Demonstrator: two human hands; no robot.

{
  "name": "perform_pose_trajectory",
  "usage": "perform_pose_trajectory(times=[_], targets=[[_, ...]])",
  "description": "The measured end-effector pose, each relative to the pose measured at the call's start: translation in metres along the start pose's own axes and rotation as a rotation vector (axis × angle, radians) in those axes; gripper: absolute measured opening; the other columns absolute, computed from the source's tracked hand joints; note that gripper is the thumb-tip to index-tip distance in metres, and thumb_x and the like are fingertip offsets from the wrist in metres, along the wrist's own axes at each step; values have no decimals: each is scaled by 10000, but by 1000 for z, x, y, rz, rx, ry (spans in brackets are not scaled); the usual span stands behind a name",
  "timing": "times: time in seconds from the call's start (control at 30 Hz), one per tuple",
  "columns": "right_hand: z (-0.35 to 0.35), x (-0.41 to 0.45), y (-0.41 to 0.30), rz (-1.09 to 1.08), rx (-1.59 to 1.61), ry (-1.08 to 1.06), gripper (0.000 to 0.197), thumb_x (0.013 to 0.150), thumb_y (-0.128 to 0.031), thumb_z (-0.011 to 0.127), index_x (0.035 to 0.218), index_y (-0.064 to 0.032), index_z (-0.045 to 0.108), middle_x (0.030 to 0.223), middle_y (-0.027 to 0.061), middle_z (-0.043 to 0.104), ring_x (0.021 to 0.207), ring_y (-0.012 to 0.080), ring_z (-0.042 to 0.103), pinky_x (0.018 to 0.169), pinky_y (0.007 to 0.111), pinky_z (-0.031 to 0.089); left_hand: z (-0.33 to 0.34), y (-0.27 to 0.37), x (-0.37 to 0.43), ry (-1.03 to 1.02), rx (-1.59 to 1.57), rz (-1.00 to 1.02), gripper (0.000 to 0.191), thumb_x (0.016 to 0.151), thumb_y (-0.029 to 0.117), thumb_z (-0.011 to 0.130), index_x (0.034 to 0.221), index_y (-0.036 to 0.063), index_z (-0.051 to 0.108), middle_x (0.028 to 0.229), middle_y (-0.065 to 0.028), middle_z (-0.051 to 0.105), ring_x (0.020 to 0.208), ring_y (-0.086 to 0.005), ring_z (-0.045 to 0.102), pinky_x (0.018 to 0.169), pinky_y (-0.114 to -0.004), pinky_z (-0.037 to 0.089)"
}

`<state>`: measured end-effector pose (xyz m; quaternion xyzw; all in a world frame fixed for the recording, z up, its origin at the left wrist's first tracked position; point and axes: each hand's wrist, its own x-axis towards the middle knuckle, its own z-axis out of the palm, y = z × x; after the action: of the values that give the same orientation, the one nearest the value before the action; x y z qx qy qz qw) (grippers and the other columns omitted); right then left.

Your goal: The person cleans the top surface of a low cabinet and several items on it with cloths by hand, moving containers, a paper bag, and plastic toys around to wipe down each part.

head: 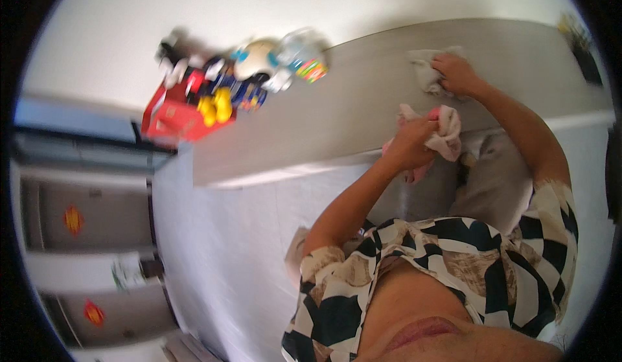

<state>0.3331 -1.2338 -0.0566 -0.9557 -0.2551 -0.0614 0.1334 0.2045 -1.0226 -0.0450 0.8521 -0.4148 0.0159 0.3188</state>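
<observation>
My left hand (413, 141) grips a bunched pink-and-white cloth (447, 131), held in front of the near edge of a long grey wood-look cabinet top (340, 109). Part of that cloth hangs below my fingers. Farther out, my right hand (454, 73) has its fingers closed on a crumpled off-white cloth (427, 73), which lies against the cabinet top. Some of the off-white cloth spreads out to the left of my fingers.
At the left end of the top stand a red box (180, 119) with plush toys, yellow toy shoes (215, 107) and a clear plastic container (303, 53). A dark potted plant (583, 56) is at the right end. Pale shiny floor (233, 245) extends left toward grey doors (97, 216).
</observation>
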Motion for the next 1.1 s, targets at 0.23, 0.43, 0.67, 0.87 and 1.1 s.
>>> perform_pose_trajectory(times=[0.23, 0.43, 0.67, 0.87, 1.1], targets=[[-33, -10, 44, 229, 517, 158, 387, 708, -32, 540, 1092, -75, 556, 1023, 126, 596, 928, 274, 568, 804, 344, 449, -72, -30, -18, 192, -88, -407, 443, 658, 107, 677, 1068, 31, 529, 938, -132, 612, 844, -222, 603, 734, -341, 475], [-52, -18, 65, 494, 999, 519, 402, 759, -126, 568, 1157, -73, 542, 1009, 134, 621, 882, 262, 602, 785, 343, 470, -87, -76, -36, 410, 103, -760, 325, 653, 96, 635, 954, 20, 537, 880, -168, 601, 840, -334, 587, 713, -383, 468], [-47, 4, 33, 323, 637, 413, 421, 718, -58, 575, 1137, -53, 535, 1041, 120, 603, 949, 256, 572, 832, 353, 445, 5, -29, 44, 25, 60, -46, 387, 603, 91, 658, 962, 33, 525, 942, -178, 553, 940, -363, 515, 802, -432, 409], [-38, 97, -43, -313, 181, 375, 352, 679, -86, 625, 1024, -145, 589, 1035, 84, 579, 986, 288, 527, 813, 398, 421, -7, -1, 37, -5, -57, 79, 392, 566, 112, 683, 904, 31, 500, 987, -188, 513, 946, -380, 475, 789, -439, 392], [44, 165, -105, -196, -102, 191, 354, 706, -291, 582, 1057, -253, 609, 1068, 67, 565, 1089, 268, 467, 828, 531, 366, -3, -7, 28, 3, 98, 2, 376, 556, 86, 665, 896, 42, 512, 1006, -173, 506, 984, -369, 471, 822, -442, 389]])
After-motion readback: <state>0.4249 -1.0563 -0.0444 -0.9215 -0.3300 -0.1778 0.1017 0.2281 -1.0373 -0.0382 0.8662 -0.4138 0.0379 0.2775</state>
